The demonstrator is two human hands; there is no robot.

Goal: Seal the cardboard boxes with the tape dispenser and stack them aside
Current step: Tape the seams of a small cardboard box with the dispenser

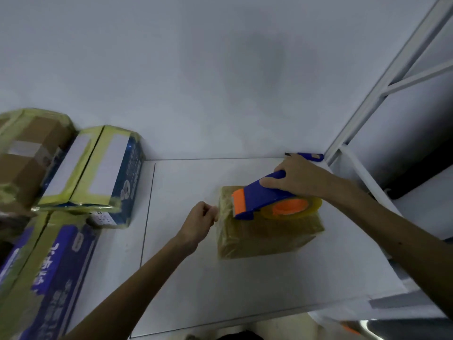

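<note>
Near the far right corner of the desk (pixel 220 278) the right hand (pixel 296 179) grips the tape dispenser (pixel 262 200) atop the cardboard box (pixel 267 234), the left hand (pixel 199 220) seemingly pinching the tape end (pixel 221 209) at its left edge — mid-seal, I'd say — next needs a steady pull across.

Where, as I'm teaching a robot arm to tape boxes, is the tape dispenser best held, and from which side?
Take the tape dispenser by its blue handle, from above and the right, as the right hand grips it. The handle sits over the tape roll; the orange cutter end faces left over the cardboard box, so probably best avoided.
</note>
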